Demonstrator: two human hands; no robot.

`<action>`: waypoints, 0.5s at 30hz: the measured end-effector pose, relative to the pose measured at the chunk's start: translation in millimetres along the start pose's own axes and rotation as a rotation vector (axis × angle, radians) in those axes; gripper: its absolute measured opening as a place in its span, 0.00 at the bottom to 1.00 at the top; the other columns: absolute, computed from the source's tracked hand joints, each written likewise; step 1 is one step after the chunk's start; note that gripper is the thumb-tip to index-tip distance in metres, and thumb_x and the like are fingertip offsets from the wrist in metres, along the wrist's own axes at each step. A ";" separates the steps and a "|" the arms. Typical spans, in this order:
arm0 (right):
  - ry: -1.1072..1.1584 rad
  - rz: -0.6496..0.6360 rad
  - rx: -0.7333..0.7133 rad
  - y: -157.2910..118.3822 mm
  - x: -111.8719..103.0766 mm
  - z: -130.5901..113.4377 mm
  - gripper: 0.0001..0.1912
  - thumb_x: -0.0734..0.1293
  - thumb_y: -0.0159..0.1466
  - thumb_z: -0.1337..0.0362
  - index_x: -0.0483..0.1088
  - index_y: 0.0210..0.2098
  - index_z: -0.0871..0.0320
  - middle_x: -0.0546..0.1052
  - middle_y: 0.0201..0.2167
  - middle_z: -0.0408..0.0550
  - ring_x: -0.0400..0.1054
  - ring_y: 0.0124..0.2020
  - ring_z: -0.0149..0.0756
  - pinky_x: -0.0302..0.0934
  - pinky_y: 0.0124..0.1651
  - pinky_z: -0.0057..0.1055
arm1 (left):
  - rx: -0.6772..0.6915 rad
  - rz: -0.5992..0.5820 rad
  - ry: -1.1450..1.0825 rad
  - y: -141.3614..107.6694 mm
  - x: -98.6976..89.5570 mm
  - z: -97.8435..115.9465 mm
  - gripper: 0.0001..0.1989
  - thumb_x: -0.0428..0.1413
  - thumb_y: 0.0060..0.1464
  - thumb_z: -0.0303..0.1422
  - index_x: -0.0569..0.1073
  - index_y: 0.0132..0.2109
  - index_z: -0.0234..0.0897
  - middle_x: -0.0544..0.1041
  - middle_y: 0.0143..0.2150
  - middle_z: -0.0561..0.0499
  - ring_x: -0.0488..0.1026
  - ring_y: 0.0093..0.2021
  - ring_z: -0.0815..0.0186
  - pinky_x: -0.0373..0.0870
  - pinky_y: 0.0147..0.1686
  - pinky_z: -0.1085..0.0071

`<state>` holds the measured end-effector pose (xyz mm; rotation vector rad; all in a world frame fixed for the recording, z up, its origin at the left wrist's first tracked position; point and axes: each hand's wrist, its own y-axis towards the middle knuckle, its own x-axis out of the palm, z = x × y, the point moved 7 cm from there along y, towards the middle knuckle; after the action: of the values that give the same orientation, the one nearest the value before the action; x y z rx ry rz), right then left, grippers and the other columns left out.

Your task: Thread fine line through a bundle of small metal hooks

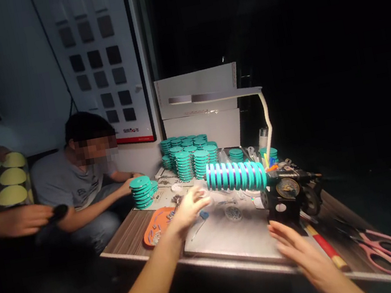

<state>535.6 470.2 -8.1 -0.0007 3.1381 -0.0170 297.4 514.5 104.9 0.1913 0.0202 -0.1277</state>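
Turquoise spools sit side by side on the shaft of a small black winding machine, with purple showing between their rims. My left hand is just off the left end of this row, fingers stretched out and slightly blurred; I see nothing held in it. Low beside the machine's base, my right hand has its fingers extended and apart, holding nothing. Under both hands lies a pale board, bearing a round clear disc and a thin tool with a blue end.
Stacks of turquoise spools stand behind, another stack at left. An orange tray holds small parts. Pink-handled scissors and a red-handled tool lie right. A lamp arches overhead. Two other people are at left.
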 end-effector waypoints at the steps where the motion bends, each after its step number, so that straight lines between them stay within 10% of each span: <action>1: 0.052 -0.014 -0.016 13.5 19.1 -6.6 0.36 0.67 0.45 0.43 0.64 0.49 0.55 0.64 0.54 0.54 0.55 0.58 0.47 0.51 0.57 0.42 | -0.022 -0.062 -0.057 15.0 13.4 -6.3 0.15 0.60 0.42 0.35 0.74 0.41 0.38 0.76 0.39 0.48 0.68 0.48 0.57 0.61 0.48 0.62; 4: 0.113 -0.001 -0.096 48.0 62.6 -24.1 0.41 0.69 0.43 0.44 0.59 0.52 0.57 0.58 0.58 0.54 0.46 0.61 0.46 0.42 0.61 0.42 | -0.080 -0.172 -0.210 36.3 44.5 -26.5 0.15 0.60 0.40 0.35 0.75 0.38 0.34 0.77 0.33 0.48 0.72 0.39 0.58 0.63 0.45 0.61; 7: 0.166 -0.038 -0.161 59.8 82.1 -34.0 0.36 0.67 0.48 0.45 0.58 0.51 0.56 0.67 0.49 0.50 0.60 0.53 0.40 0.56 0.54 0.35 | -0.114 -0.161 -0.320 30.8 57.8 -40.3 0.11 0.59 0.42 0.33 0.75 0.36 0.34 0.75 0.31 0.50 0.71 0.37 0.62 0.62 0.44 0.64; 10: 0.155 -0.039 -0.123 44.4 81.9 -26.2 0.30 0.65 0.51 0.46 0.59 0.48 0.55 0.70 0.30 0.41 0.67 0.29 0.29 0.62 0.32 0.25 | -0.123 -0.083 -0.378 12.4 61.4 -47.1 0.05 0.59 0.42 0.31 0.74 0.30 0.35 0.73 0.29 0.54 0.68 0.35 0.67 0.62 0.39 0.72; 15: 0.048 -0.130 -0.012 -15.9 89.7 22.8 0.26 0.57 0.57 0.41 0.66 0.27 0.59 0.56 0.12 0.35 0.45 0.12 0.20 0.39 0.14 0.21 | -0.241 -0.024 -0.479 -39.2 78.8 -80.0 0.12 0.53 0.48 0.41 0.64 0.28 0.37 0.69 0.24 0.55 0.60 0.18 0.75 0.53 0.17 0.78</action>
<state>446.0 454.1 -31.0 -0.2073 3.1797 0.0012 369.9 481.8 16.5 -0.0840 -0.4380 -0.1906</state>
